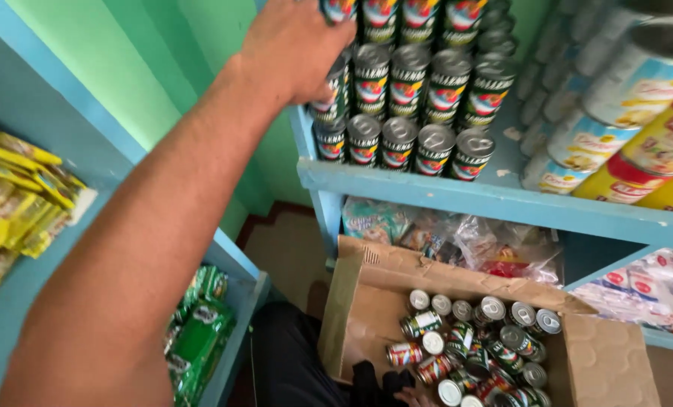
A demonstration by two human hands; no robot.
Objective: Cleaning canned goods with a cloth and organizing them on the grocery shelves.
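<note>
A: Left hand (pixel 295 45) is raised to the stacked small cans (pixel 408 113) on the blue shelf (pixel 457 197), at the stack's left edge. Fingers are curled round a can there, grip closed as far as can be seen; fingertips are hidden behind the cans.

B: Right hand?

A: Barely seen, a bit of it at the bottom edge by the cardboard box (pixel 366 301); open or closed can't be told. Loose cans (pixel 472 350) are lying in that box below the shelf.

B: Risk?

A: Stack is tall and tight. A column could be knocked by a nudge from the wrist, and cans could be dropped into the box or floor. Larger tins (pixel 622 98) at right could be bumped too.
</note>
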